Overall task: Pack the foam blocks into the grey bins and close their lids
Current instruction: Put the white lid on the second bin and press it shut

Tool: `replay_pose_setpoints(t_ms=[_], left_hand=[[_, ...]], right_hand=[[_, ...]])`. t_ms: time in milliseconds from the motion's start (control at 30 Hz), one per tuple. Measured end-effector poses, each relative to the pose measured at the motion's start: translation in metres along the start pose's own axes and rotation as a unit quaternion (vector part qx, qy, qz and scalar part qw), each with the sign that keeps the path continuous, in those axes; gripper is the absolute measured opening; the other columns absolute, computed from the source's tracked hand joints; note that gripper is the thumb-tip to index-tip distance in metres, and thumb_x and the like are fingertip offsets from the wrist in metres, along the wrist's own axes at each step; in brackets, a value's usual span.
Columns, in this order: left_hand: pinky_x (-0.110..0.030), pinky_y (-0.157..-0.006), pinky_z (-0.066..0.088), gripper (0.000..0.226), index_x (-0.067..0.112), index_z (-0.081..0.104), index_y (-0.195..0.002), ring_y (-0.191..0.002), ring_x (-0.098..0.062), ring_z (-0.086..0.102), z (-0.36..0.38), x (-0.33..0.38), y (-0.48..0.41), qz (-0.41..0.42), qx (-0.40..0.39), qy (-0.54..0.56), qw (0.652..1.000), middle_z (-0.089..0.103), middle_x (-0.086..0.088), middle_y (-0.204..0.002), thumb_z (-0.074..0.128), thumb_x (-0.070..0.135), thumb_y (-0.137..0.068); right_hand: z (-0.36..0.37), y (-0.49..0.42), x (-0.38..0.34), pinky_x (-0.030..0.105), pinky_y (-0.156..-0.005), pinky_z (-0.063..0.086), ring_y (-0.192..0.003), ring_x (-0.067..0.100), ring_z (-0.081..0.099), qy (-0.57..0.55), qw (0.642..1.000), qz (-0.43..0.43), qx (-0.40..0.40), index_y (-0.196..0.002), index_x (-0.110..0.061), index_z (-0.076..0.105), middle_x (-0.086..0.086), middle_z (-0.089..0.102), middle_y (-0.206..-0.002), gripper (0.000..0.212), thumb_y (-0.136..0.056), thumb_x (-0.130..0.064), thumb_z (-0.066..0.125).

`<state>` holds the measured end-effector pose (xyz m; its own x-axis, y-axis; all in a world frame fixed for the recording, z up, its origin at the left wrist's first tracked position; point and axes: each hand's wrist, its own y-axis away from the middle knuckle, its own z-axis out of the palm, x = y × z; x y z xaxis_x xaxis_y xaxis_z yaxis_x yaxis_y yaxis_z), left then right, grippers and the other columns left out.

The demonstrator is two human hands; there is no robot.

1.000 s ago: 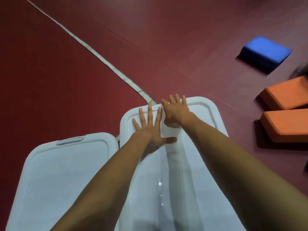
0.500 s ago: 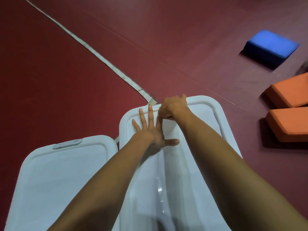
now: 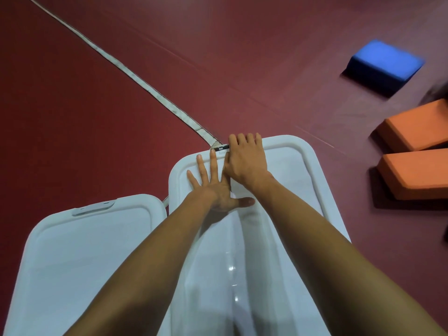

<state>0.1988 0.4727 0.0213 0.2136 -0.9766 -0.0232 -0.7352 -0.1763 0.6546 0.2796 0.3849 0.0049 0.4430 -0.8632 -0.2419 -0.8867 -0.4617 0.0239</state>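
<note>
1 lid (image 3: 291, 170) closed under left hand (image 3: 213, 187), right hand (image 3: 246, 161).

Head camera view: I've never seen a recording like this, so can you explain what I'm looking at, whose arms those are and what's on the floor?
There is no machine here. A person wears a camera on the head, so this one picture looks forward and down along their own bare arms. The left hand lies flat, fingers spread, on the white lid of a bin. The right hand presses beside it, fingertips at the lid's far edge. Neither has a grip on anything. A second lidded bin stands to the left. On the red floor lie a blue foam block, an orange foam block and a second orange block, not yet packed. A white tape line crosses the floor.
</note>
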Motion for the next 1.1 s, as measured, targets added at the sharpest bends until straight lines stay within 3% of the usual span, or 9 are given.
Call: replay_pose_setpoints(t_ms=[300, 500, 667, 767, 1100], left_hand=[[-0.075, -0.111, -0.012, 0.141, 0.027, -0.038, -0.148, -0.132, -0.046, -0.050, 0.003, -0.001, 0.001, 0.009, 0.016, -0.003, 1.000, -0.058, -0.011, -0.144, 0.020, 0.100, -0.042], [-0.075, -0.111, -0.012, 0.142, 0.026, -0.039, -0.147, -0.133, -0.046, -0.048, 0.004, -0.003, -0.001, 0.006, 0.018, -0.008, 1.000, -0.057, -0.011, -0.145, 0.018, 0.101, -0.040], [-0.075, -0.110, -0.010, 0.145, 0.027, -0.041, -0.147, -0.134, -0.046, -0.048, 0.004, -0.004, 0.000, 0.007, 0.028, -0.002, 1.000, -0.057, -0.012, -0.145, 0.018, 0.102, -0.038], [-0.075, -0.111, -0.010, 0.147, 0.027, -0.040, -0.148, -0.135, -0.046, -0.047, 0.005, -0.004, 0.000, 0.009, 0.035, 0.001, 0.999, -0.056, -0.011, -0.146, 0.016, 0.102, -0.035], [-0.075, -0.113, -0.006, 0.146, 0.026, -0.041, -0.148, -0.137, -0.046, -0.044, 0.007, -0.003, -0.001, 0.004, 0.039, -0.015, 0.999, -0.054, -0.012, -0.148, 0.014, 0.100, -0.034]], right_hand=[[-0.001, 0.001, 0.001, 0.048, -0.115, 0.030, -0.116, 0.030, 0.053, -0.001, 1.000, -0.008, 0.015, -0.123, -0.017, 0.050, 0.006, 0.062, -0.121, 0.033, -0.097, -0.037, 0.052], [0.001, 0.004, 0.002, 0.052, -0.122, 0.021, -0.117, 0.032, 0.058, 0.021, 0.999, -0.018, 0.038, -0.121, -0.014, 0.056, 0.008, 0.066, -0.118, 0.032, -0.096, -0.035, 0.054], [0.005, 0.012, 0.004, 0.040, -0.107, 0.041, -0.102, 0.026, 0.063, 0.033, 0.996, -0.053, 0.067, -0.115, -0.010, 0.063, 0.008, 0.070, -0.110, 0.030, -0.098, -0.033, 0.055], [0.005, 0.014, 0.004, 0.039, -0.102, 0.044, -0.102, 0.027, 0.062, 0.036, 0.995, -0.057, 0.070, -0.117, -0.008, 0.063, 0.010, 0.069, -0.111, 0.031, -0.098, -0.032, 0.057], [0.016, 0.019, 0.006, 0.043, -0.111, 0.039, -0.109, 0.028, 0.057, 0.036, 0.994, -0.057, 0.085, -0.122, -0.008, 0.058, 0.012, 0.064, -0.118, 0.031, -0.096, -0.026, 0.057]])
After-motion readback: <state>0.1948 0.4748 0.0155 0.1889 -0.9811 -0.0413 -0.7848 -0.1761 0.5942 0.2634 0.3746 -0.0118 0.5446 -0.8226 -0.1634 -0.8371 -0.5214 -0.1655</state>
